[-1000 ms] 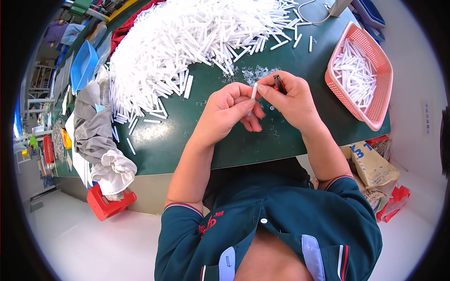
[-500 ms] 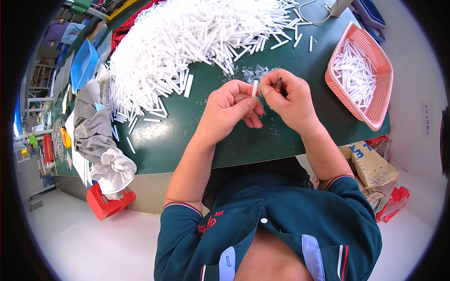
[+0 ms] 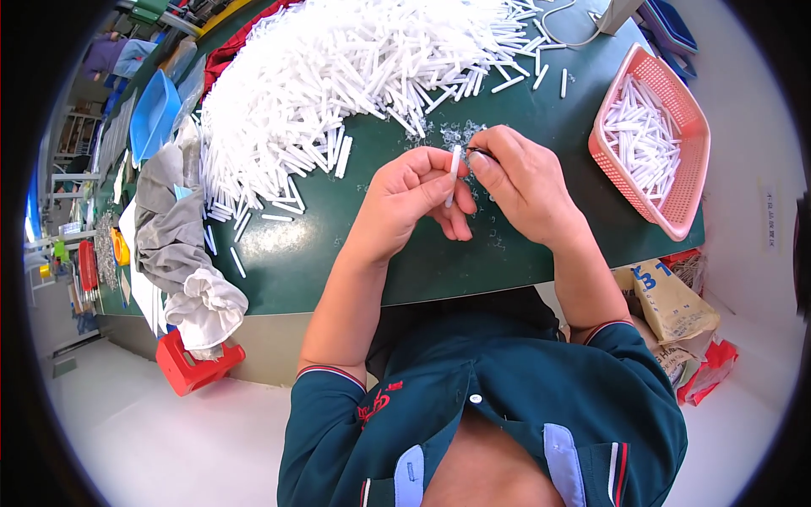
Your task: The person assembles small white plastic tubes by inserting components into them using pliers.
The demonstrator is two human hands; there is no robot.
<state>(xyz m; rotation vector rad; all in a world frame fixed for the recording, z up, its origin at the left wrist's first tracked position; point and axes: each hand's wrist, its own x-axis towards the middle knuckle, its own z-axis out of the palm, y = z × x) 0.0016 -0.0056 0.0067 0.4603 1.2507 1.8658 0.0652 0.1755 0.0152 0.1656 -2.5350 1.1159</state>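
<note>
Held: one white tube (image 3: 454, 165), one dark tool (image 3: 482, 152). On the tabletop (image 3: 460, 272): one pink basket (image 3: 691, 162) by the right edge, one tube heap (image 3: 338, 68), probably hundreds strong.

Printing (image 3: 651, 275) on tan sack (image 3: 676, 309), wall label (image 3: 770, 218), shirt (image 3: 541, 380).

Clock positions are being read from the centre of the view. At 10 o'clock, a blue tray (image 3: 150, 122) is resting beside the green table's (image 3: 507, 269) left side; farther out, a person in a purple top (image 3: 103, 56) is appearing. At 9 o'clock, a grey cloth (image 3: 160, 221) is lying crumpled; a white cloth (image 3: 205, 304) is adjoining its lower end, hanging over the table edge. At 8 o'clock, a red plastic article (image 3: 179, 372) is standing below. At 2 o'clock, blue bins (image 3: 669, 25) are sitting beyond the table. Between 3 and 4 o'clock, a tan paper bag (image 3: 672, 306) is leaning above a red bag (image 3: 711, 372).
</note>
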